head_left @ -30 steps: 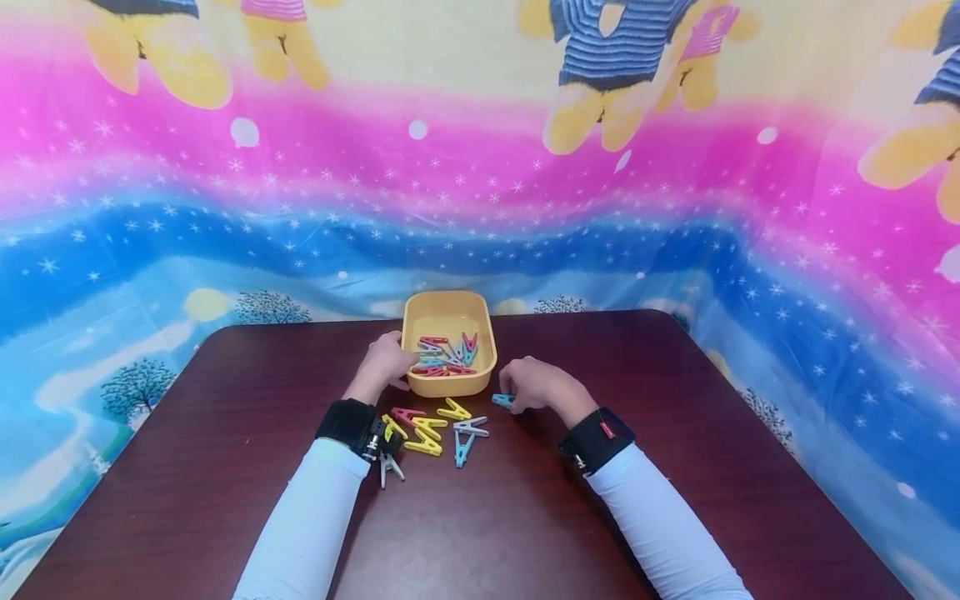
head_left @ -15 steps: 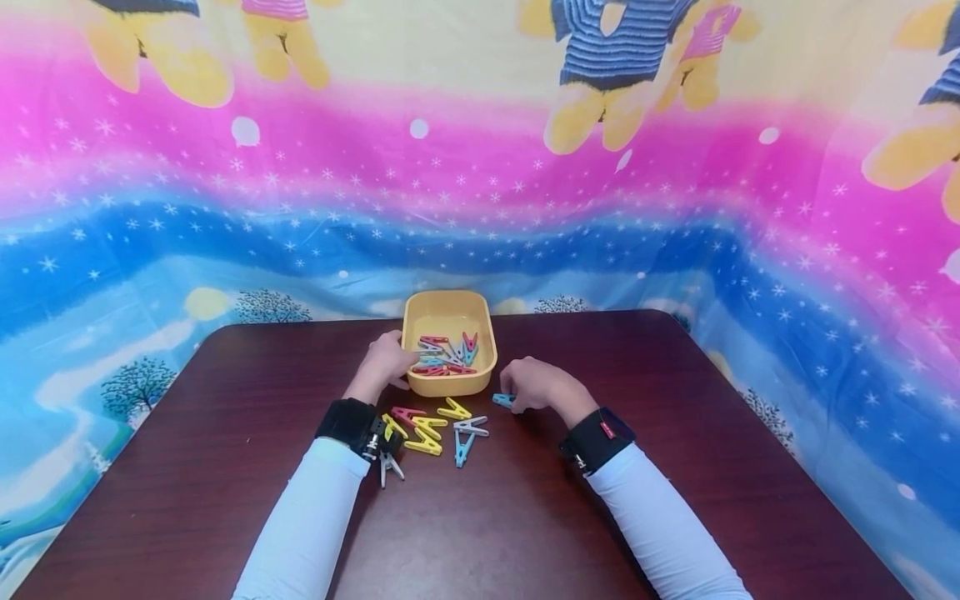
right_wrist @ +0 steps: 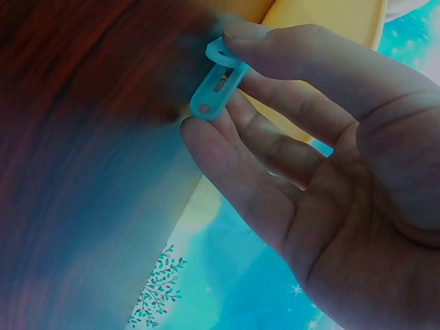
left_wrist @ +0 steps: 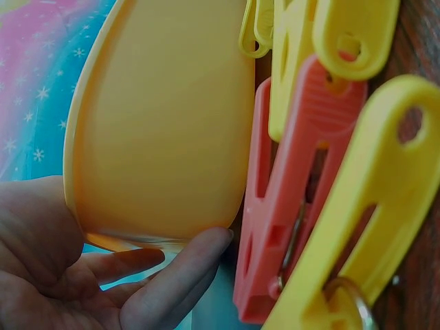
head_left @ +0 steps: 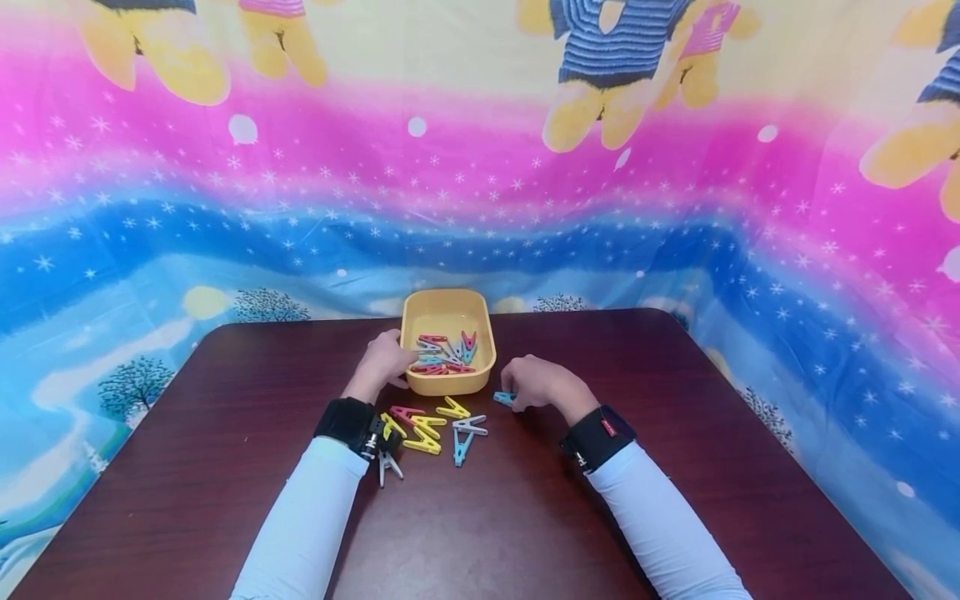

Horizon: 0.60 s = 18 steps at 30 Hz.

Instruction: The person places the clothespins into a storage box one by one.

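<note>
My left hand holds the left side of a yellow plastic box, its thumb over the rim and its fingers against the outer wall. Several red, blue and grey clothespins lie inside. To the right of the box, my right hand pinches a light blue clothespin between thumb and fingertips, low by the tabletop. In front of the box lie loose yellow clothespins, a red clothespin, a grey clothespin and a blue clothespin. Another grey clothespin lies beside the left wrist.
The dark brown wooden table has rounded far corners. A printed cloth hangs behind it and along both sides, close to the box's far end. Black wrist straps with small cameras sit on both wrists.
</note>
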Tool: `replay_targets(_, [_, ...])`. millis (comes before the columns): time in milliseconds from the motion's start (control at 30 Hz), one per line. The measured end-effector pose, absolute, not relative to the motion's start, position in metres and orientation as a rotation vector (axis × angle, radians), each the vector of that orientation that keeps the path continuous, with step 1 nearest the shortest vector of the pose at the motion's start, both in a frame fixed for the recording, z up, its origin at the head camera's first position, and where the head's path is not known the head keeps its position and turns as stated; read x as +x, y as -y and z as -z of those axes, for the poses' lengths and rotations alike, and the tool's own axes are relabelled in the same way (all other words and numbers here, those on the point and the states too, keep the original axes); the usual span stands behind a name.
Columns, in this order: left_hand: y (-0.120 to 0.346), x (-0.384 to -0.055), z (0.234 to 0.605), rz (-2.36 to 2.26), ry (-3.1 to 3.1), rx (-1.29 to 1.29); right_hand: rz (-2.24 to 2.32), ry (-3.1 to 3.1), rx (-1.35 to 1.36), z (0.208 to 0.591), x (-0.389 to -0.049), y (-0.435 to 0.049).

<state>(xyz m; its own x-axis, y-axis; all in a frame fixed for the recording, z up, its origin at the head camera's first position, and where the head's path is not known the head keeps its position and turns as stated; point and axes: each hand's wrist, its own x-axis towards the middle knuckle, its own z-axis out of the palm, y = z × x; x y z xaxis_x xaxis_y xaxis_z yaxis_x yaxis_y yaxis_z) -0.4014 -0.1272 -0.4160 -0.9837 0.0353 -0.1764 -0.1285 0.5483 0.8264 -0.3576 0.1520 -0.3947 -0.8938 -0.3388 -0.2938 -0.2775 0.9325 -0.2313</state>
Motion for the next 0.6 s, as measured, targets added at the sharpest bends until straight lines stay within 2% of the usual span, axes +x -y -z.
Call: replay_targets(600, [0.129, -0.404, 0.417, -1.418, -2.604, -0.088, 0.342, -2.855, -0.500, 0.362, -0.360, -0.175])
